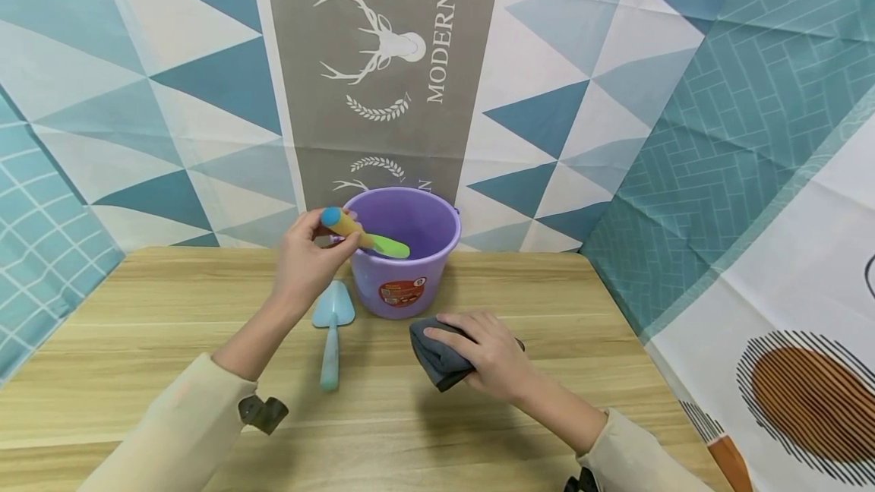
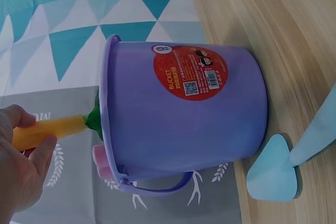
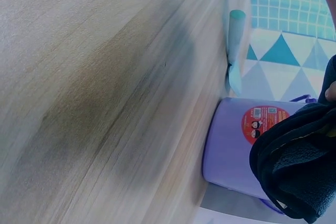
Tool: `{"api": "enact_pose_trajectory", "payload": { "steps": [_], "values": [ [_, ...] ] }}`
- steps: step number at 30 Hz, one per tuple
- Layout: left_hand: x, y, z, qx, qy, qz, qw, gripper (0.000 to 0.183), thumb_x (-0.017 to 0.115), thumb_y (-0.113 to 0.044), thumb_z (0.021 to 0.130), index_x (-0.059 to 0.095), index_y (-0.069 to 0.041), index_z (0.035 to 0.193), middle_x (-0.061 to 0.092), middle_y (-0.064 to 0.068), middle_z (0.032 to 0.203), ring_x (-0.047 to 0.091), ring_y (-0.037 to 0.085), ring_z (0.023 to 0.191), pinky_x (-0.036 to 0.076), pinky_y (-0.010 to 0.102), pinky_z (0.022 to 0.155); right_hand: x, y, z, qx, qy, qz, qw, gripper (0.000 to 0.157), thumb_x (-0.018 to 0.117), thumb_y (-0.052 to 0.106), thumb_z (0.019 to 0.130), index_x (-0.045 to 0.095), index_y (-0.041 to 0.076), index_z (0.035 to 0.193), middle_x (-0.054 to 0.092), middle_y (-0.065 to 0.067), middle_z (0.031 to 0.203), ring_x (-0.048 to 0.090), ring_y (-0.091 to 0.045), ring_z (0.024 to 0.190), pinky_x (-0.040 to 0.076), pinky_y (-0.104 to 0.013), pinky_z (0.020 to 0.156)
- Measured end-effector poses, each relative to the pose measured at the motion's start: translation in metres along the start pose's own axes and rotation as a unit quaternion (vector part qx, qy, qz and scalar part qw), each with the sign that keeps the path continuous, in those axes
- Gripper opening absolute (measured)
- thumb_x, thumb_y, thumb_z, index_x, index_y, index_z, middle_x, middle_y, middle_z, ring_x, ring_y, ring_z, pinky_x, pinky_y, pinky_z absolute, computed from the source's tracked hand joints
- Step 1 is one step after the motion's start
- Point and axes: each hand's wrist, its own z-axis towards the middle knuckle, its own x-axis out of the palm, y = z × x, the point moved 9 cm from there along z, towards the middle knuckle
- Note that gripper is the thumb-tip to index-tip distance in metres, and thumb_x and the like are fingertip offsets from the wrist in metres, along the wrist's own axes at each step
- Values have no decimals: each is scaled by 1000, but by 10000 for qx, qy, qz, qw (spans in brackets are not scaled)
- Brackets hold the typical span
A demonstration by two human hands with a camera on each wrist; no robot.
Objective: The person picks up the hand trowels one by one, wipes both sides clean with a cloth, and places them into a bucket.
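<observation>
My left hand [image 1: 307, 257] grips the yellow handle of a toy shovel [image 1: 390, 247], its blue end pointing up. The green blade is at the mouth of a purple bucket [image 1: 390, 283]; in the left wrist view the bucket's rim hides most of that blade. In my right hand [image 1: 495, 351] is a folded dark grey cloth [image 1: 440, 355], held above the table just in front of the bucket. The right wrist view shows the cloth [image 3: 294, 166] overlapping part of the bucket [image 3: 236, 145]. A light blue toy shovel [image 1: 331, 332] lies on the table left of the bucket.
The wooden table [image 1: 574, 317] runs up to a patterned fabric backdrop [image 1: 547, 135] behind the bucket. More patterned fabric [image 1: 786, 287] hangs at the right. The bucket's purple handle [image 2: 163, 188] hangs down its side.
</observation>
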Motion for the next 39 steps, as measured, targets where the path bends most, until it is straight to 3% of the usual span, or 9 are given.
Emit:
{"api": "enact_pose_trajectory", "payload": {
  "steps": [10,17,26,39],
  "values": [
    [3,8,8,-69,-142,194,9997,24,72,-12,79,64,0,99,59,9,94,55,11,84,45,8,67,2,2,1,29,60,67,10000,70,77,5,59,57,20,125,59,-7,121,58,-21,97,50,-34,80],
    [9,16,12,-242,-10,211,9995,27,72,-12,79,63,3,100,60,14,95,58,25,87,43,7,64,2,2,1,20,3,70,10000,71,75,3,57,57,19,124,59,-7,122,58,-21,96,50,-34,79],
    [15,24,14,-487,77,115,9987,34,72,-14,80,62,3,108,61,15,99,58,20,87,44,10,66,2,3,0,18,-30,80,10000,70,77,5,59,58,19,125,60,-7,121,58,-21,97,50,-34,80],
    [22,38,14,-756,74,157,9970,35,69,-23,84,61,2,107,62,15,99,60,22,89,45,8,66,2,2,-2,29,-34,51,10000,71,78,5,58,57,19,125,60,-6,121,58,-20,97,50,-33,78]
  ]
}}
